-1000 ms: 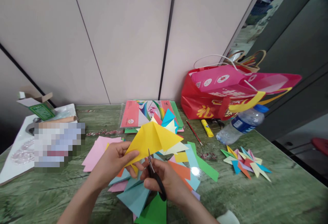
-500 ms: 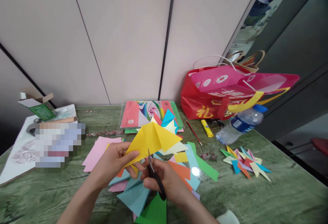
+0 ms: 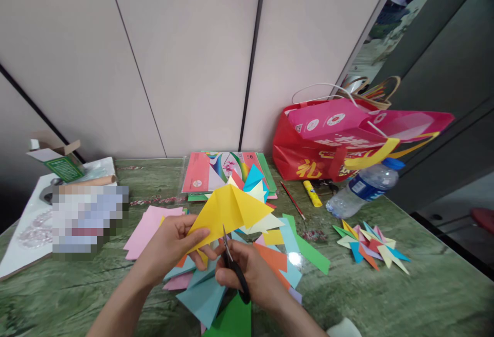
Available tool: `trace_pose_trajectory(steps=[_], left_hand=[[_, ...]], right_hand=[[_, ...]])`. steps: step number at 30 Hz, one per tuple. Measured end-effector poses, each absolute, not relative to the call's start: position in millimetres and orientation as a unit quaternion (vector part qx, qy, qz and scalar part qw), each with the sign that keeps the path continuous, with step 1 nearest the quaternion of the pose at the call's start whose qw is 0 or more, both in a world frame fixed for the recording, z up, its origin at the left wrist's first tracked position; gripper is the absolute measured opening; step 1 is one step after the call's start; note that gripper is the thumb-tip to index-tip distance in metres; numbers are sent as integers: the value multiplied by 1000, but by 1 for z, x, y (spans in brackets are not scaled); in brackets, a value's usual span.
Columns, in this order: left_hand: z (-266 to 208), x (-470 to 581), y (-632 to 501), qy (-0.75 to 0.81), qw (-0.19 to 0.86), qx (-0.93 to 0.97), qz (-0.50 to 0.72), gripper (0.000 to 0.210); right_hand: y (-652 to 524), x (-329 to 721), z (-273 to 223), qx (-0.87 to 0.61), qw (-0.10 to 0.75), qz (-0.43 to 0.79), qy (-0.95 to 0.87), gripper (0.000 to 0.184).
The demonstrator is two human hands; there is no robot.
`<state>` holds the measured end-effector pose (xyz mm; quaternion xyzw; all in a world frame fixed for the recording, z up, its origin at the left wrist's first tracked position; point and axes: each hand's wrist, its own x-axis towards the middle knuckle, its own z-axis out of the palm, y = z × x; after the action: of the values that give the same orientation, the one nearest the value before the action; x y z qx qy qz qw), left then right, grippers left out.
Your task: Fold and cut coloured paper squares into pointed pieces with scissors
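Two hands are at work, with one sheet and one pair of scissors between them. The left hand (image 3: 173, 240) is clamped on the yellow paper (image 3: 222, 207), thumb in front; the right hand (image 3: 252, 271) is closed round the black handles of the scissors (image 3: 237, 273), their tips upright against the sheet's lower part. Whether the blades are biting cannot be told.

Taking the paper pack (image 3: 197, 173) as landmark, the yellow paper is held in front of it. Right of the pack are one red pencil (image 3: 292, 200), one yellow glue stick (image 3: 312, 193), one red bag (image 3: 291, 149), one blue-capped bottle (image 3: 358, 193) and, farther right and nearer, one many-pointed cluster of folded paper (image 3: 372, 244). Loose paper pieces overlap in front of the pack, too many hidden to count.

The yellow paper is plain and bright, peaked at the top, creased downward from there, with its right wing tapering to a point.
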<state>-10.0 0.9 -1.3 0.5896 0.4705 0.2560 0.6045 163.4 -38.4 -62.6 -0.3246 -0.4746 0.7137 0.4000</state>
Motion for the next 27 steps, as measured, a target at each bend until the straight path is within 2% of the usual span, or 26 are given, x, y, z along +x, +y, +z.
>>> trace_pose_trajectory(steps=[27], left_hand=[[1, -10, 0, 475, 607, 579, 264, 27]], right_hand=[[-40, 161, -62, -373, 387, 696, -476, 47]])
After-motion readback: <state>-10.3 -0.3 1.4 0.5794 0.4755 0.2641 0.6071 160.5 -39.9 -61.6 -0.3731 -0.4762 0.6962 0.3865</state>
